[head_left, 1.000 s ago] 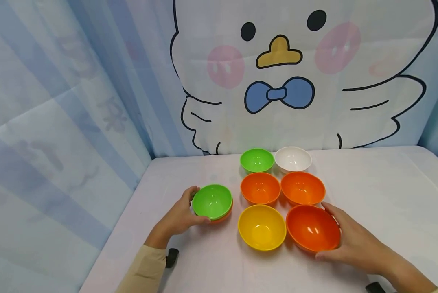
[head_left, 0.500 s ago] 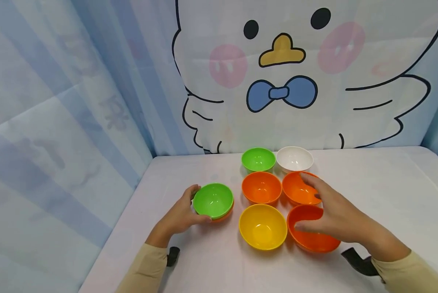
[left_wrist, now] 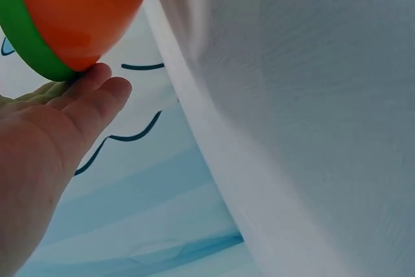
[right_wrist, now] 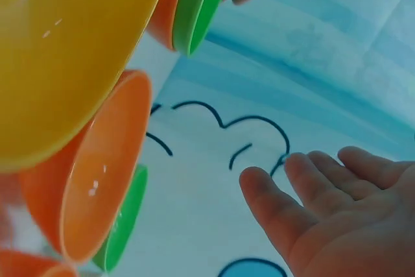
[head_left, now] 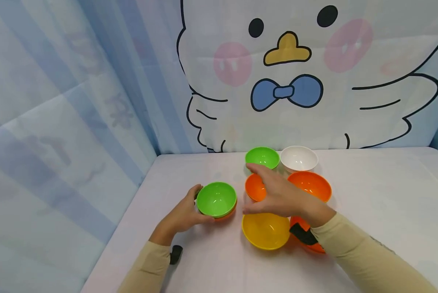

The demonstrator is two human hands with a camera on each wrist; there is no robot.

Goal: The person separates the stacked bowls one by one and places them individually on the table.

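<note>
On the left, my left hand (head_left: 180,215) holds a green bowl (head_left: 217,199) nested in an orange bowl (head_left: 228,215), thumb at the near side and fingers round the far left. In the left wrist view its fingertips touch near the green rim (left_wrist: 32,53). My right hand (head_left: 283,197) hovers, fingers spread and holding nothing, over the left orange bowl (head_left: 255,188) of the middle row, partly hiding it. Just nearer stands a yellow bowl (head_left: 266,232). A darker orange bowl (head_left: 316,248) beside it is mostly covered by my right wrist and its black strap.
Another orange bowl (head_left: 312,182) stands right in the middle row. Behind are a green bowl (head_left: 262,156) and a white bowl (head_left: 298,158). A cartoon-printed curtain (head_left: 285,126) hangs along the table's back edge.
My right hand has let go of the darker orange bowl at front right, then risen and moved left across the bowls. My left hand stays on the nested bowls.
</note>
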